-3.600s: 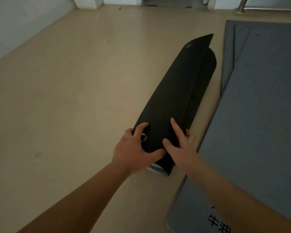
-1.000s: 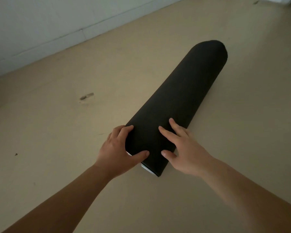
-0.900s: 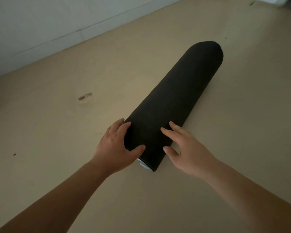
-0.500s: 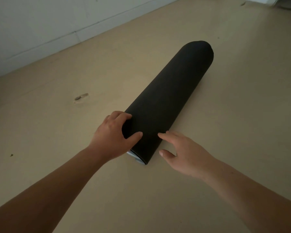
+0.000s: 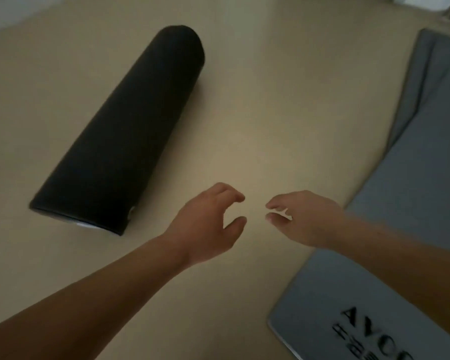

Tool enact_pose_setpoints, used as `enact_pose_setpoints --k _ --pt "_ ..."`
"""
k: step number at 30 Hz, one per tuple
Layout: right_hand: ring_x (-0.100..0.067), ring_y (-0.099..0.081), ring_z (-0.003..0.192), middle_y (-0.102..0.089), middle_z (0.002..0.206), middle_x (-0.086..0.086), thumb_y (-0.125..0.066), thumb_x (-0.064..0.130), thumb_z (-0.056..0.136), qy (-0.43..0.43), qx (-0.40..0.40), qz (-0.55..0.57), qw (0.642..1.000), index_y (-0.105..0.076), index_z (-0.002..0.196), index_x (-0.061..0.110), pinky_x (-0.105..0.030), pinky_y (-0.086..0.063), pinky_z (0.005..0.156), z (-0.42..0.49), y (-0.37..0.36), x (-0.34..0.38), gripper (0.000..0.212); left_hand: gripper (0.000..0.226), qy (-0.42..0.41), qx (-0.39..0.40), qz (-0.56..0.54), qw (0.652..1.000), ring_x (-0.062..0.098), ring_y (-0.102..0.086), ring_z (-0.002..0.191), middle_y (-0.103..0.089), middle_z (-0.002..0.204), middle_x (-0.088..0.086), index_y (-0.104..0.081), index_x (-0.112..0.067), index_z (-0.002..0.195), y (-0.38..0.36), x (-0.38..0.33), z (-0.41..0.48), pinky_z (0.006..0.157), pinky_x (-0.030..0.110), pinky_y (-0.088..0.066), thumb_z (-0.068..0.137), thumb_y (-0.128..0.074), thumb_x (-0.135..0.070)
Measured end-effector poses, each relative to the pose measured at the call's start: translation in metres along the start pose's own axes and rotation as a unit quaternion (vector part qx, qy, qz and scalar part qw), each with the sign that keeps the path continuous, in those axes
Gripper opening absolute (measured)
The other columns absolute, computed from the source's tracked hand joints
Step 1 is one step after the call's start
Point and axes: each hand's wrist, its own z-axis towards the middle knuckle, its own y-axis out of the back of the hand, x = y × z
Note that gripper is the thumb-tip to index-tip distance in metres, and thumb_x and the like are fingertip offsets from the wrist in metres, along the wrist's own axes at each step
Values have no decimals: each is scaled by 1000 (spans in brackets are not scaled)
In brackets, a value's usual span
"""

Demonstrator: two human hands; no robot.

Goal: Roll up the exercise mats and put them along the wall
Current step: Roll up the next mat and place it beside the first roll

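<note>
Both hands have let go of the rolled black mat point(image 5: 122, 131): left hand point(image 5: 205, 224) and right hand point(image 5: 307, 219) now hang loosely curled over bare floor point(image 5: 270, 113), holding nothing. Half a second ago the left gripped its near end. Roll lies on the floor, left of the hands. Grey flat mat point(image 5: 413, 203) has re-entered view at right.

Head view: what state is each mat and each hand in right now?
Black mat: rolled up, lying on the floor, touched by neither hand.
Grey mat: unrolled, flat on the floor.
Left hand: fingers loosely curled, holding nothing.
Right hand: fingers loosely curled, holding nothing.
</note>
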Motion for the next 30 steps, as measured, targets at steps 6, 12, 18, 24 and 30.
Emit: enact_pose_setpoints --k 6,12,18,24,30 --pt "-12 -60 118 -64 131 13 -46 55 104 -118 28 1 993 -57 139 37 -34 -47 103 -121 -3 -124 41 47 -105 124 -15 987 10 -60 114 -57 135 -13 -57 -26 141 -96 -105 30 91 25 -46 97 -65 -42" --pt "-7 -64 106 -69 120 18 -47 55 102 -202 24 58 977 -63 132 38 -34 -53 97 -257 -47 -212 37 62 -256 335 105 901 18 -45 134 -41 150 -7 -42 -29 151 -191 -198 1 104 37 -46 96 -63 -49" --pt "-13 -64 103 -71 113 12 -53 39 103 -267 -38 193 943 -68 127 32 -36 -53 93 -327 -143 -240 29 102 -347 378 324 795 35 -9 153 -2 170 8 -15 -25 162 -244 -210 -51 124 48 -17 86 -65 -71" --pt "-4 -52 122 -53 134 18 -51 51 103 -185 -2 182 966 -52 144 38 -28 -47 100 -359 -199 -216 44 106 -396 374 333 769 38 -30 147 -31 163 15 -32 -22 154 -241 -200 -66 118 54 -36 73 -72 -77" --pt "-9 -49 124 -49 135 15 -57 69 90 -103 2 108 989 -45 149 39 -30 -44 101 -364 -194 -214 68 47 -502 311 246 768 25 -58 95 -61 108 1 -61 -25 112 -209 -222 -60 77 41 -51 77 -66 -55"
